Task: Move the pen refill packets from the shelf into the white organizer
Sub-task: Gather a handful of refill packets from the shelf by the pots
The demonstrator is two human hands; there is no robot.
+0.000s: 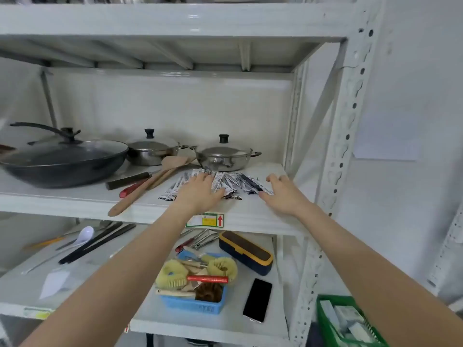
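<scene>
Several pen refill packets [233,182], long, thin and black-and-white, lie fanned out on the middle shelf [250,211] in front of a steel pot. My left hand [200,191] lies flat on the left part of the pile, fingers spread over the packets. At the pile's right end my right hand [283,194] is open, its thumb touching the outermost packet. Neither hand has lifted a packet. No white organizer is in view.
Behind the packets stand two lidded steel pots [225,154] and a dark wok [62,159]. A wooden spatula [150,186] and knives lie to the left. The lower shelf holds a blue basket [198,304], a phone [258,300] and a dark case. A green crate [345,321] is at bottom right.
</scene>
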